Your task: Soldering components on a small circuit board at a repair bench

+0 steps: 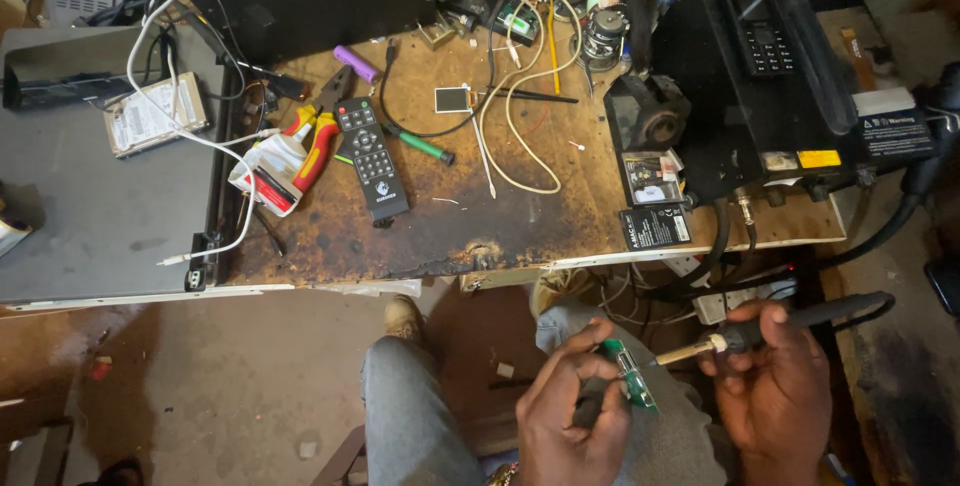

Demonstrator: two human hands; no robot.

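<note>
I see open bench surface (520, 221) at frame centre; remote control (372, 156), pliers (318, 136) and white cable (520, 116) obstruct the upper approaches.

Even, soft daylight on a sharp workbench (450, 226) (corners perhaps slightly bowed); floor shadowed.

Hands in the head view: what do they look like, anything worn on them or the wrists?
Both hands are bare: no gloves and no rings show. The left hand has something gold-coloured, like a bracelet, at its wrist by the frame's bottom edge, too cut off to be sure. The right hand shows no sleeve or watch; its wrist runs out of view.
</note>
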